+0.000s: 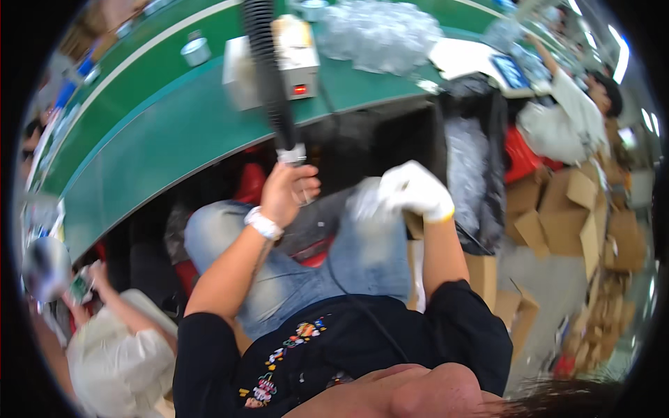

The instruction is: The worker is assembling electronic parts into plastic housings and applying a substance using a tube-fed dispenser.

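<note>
My bare left hand (287, 194), with a white band on its wrist, is raised over my lap with curled fingers. It is right below the silvery end (291, 155) of a black corrugated hose (263, 76). Something small and shiny shows at the fingers, too unclear to name. On the right, my right hand (417, 191) wears a white glove and is closed on a piece of clear plastic (368, 200), blurred by motion. That plastic hangs above my right knee, apart from the left hand.
A green bench (160, 132) curves ahead, bearing a white box (300, 78) with a red display and a heap of clear plastic (376, 35). A black-lined bin (465, 167) with clear plastic stands right. Open cartons (557, 209) lie beyond. Co-workers sit on both sides.
</note>
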`<state>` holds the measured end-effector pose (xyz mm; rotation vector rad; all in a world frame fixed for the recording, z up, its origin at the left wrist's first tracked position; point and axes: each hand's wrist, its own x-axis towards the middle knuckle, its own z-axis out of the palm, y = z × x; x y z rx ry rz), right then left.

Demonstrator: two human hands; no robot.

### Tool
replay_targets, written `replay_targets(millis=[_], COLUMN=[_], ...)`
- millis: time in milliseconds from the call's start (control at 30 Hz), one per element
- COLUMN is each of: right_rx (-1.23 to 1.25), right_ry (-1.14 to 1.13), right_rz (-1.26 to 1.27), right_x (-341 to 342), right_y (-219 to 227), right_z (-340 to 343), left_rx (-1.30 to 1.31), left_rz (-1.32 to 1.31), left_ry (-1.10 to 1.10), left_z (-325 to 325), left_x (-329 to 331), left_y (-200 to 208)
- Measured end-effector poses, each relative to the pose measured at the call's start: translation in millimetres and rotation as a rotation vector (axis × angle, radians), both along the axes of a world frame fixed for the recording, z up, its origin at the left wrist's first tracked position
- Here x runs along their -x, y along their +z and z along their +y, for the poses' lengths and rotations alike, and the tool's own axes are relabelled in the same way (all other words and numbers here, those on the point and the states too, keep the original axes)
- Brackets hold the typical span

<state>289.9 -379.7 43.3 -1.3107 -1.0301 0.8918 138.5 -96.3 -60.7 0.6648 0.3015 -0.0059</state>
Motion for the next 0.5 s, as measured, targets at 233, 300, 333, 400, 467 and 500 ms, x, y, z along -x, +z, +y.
replay_targets(millis=[233,300,333,400,467,500], right_rx=[-0.111,-0.008,0.181,0.214,0.17,0.171], right_ry=[-1.099,-1.023,-1.18,-1.028,-0.839,-0.807], right_rz=[0.921,0.629,0.443,-0.028,0.567,0.573], right_x=[-107.5,-59.9,-22.9,37.7,85.1,98.5], right_y=[-115.2,-147.9,-143.8,-144.8,-115.9,-106.1], right_z=[-123.4,-98.5,-62.5,-29.6,9.1,29.2], left_rx=[-0.383,-0.26,-0.125,-0.079,-0.085,-0.077], left_rz=[-0.086,-0.042,-0.022,-0.086,-0.108,-0.151], left_ry=[-0.126,-0.042,0.024,0.096,0.164,0.171], left_z=[-30.2,-21.1,-14.1,-14.1,-13.7,-11.3], left_x=[-13.3,-4.3,3.6,-3.4,-11.2,-13.0], left_y=[8.9,13.6,17.3,23.3,27.1,27.6])
